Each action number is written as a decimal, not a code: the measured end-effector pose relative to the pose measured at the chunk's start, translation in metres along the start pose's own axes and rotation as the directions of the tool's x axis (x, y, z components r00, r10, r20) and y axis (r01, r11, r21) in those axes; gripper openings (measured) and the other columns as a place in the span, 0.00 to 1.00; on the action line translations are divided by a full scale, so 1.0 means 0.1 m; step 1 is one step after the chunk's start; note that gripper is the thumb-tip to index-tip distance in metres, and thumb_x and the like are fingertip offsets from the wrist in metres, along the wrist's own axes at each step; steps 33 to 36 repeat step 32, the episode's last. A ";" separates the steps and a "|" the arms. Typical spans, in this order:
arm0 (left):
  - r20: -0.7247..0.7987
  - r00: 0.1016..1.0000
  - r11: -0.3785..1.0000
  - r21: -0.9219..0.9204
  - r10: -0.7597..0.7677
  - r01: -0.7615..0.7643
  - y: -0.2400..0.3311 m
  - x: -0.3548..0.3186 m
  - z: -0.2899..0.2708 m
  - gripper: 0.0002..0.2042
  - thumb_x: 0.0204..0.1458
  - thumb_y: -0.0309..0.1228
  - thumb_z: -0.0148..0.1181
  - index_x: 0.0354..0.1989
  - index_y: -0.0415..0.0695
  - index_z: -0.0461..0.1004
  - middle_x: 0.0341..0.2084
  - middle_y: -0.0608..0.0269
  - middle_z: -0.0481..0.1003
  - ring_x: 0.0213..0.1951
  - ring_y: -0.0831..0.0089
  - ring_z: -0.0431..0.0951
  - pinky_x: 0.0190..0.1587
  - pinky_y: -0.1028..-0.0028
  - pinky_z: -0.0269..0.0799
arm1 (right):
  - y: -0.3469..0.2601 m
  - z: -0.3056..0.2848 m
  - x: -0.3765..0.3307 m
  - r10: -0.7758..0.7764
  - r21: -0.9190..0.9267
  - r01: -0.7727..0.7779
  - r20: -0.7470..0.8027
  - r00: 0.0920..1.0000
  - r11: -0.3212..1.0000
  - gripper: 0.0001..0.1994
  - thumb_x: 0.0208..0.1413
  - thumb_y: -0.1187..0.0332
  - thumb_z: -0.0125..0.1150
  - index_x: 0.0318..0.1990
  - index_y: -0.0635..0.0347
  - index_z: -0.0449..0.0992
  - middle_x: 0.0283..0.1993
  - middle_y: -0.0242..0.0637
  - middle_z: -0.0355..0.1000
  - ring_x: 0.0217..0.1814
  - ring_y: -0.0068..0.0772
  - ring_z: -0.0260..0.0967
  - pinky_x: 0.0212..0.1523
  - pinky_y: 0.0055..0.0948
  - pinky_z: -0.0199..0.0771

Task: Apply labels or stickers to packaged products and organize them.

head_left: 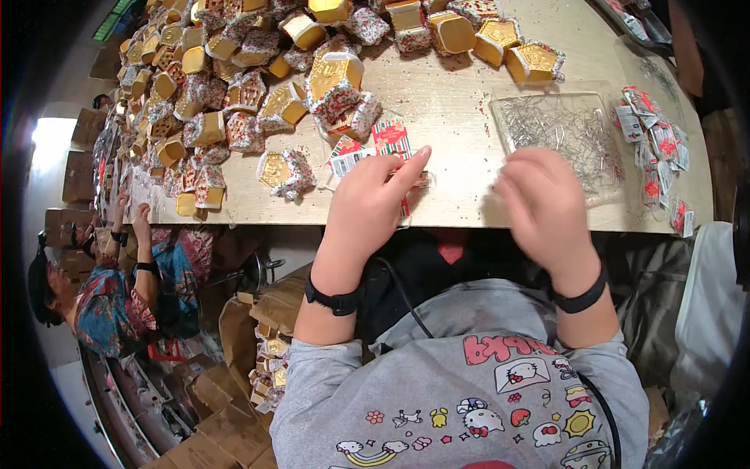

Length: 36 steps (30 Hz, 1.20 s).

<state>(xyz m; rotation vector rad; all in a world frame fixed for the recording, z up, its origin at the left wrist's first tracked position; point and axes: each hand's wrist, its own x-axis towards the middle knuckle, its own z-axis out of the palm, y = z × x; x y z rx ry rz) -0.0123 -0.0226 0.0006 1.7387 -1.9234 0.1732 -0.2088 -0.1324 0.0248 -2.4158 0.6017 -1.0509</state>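
Red, green and white printed tags [392, 139] lie near the table's front edge. My left hand [366, 202] is over them, its fingers curled down at a tag with a white label [349, 162] and one digit stretched out to the right. Its palm side is hidden. At the near left corner of a shallow clear tray [539, 117] of thin metal pins or hooks, my right hand [551, 205] has its fingers drawn together. Motion blurs their tips, so anything small between them does not show. A sprinkle-coated house-shaped ornament [285, 173] with a gold base lies left of my left hand.
Many similar ornaments [242, 90] are heaped across the table's left and far side. Small packaged tags [664, 144] lie along the right edge. At left, another person [117, 301] works at the same table. A box of ornaments [269, 363] stands below the table edge.
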 end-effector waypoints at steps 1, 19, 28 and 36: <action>-0.003 1.000 1.000 0.000 -0.003 0.003 0.01 -0.02 -0.01 0.19 0.40 0.23 0.57 0.45 0.42 0.70 0.27 0.59 0.71 0.28 0.62 0.71 0.31 0.68 0.68 | 0.07 -0.06 0.00 0.029 -0.029 -0.030 -0.020 0.999 0.999 0.04 0.41 0.77 0.57 0.27 0.64 0.71 0.31 0.41 0.68 0.33 0.44 0.66 0.34 0.35 0.67; 0.151 0.935 0.717 -0.606 -0.321 0.344 0.05 0.05 -0.31 0.13 0.44 0.17 0.50 0.39 0.38 0.72 0.23 0.64 0.71 0.28 0.76 0.70 0.34 0.75 0.68 | 0.58 -0.22 -0.10 0.396 -0.448 -0.263 0.235 0.887 0.854 0.02 0.40 0.75 0.55 0.25 0.62 0.72 0.31 0.42 0.67 0.38 0.45 0.65 0.37 0.38 0.67; 0.249 0.871 0.361 -0.835 -0.424 0.415 0.08 0.05 -0.24 0.09 0.52 0.19 0.47 0.42 0.36 0.68 0.29 0.60 0.74 0.29 0.81 0.71 0.32 0.82 0.67 | 0.56 -0.17 -0.04 0.449 -0.435 -0.320 0.235 0.862 0.841 0.08 0.41 0.74 0.57 0.32 0.59 0.73 0.33 0.41 0.67 0.40 0.45 0.65 0.39 0.36 0.67; 0.155 0.896 0.375 -0.869 -0.415 0.324 0.09 0.07 -0.10 0.10 0.53 0.20 0.47 0.43 0.36 0.67 0.35 0.54 0.75 0.31 0.80 0.73 0.31 0.82 0.68 | 0.57 -0.22 0.03 0.509 -0.473 -0.330 0.324 0.798 0.817 0.11 0.40 0.71 0.60 0.35 0.58 0.74 0.37 0.40 0.68 0.44 0.43 0.65 0.41 0.35 0.68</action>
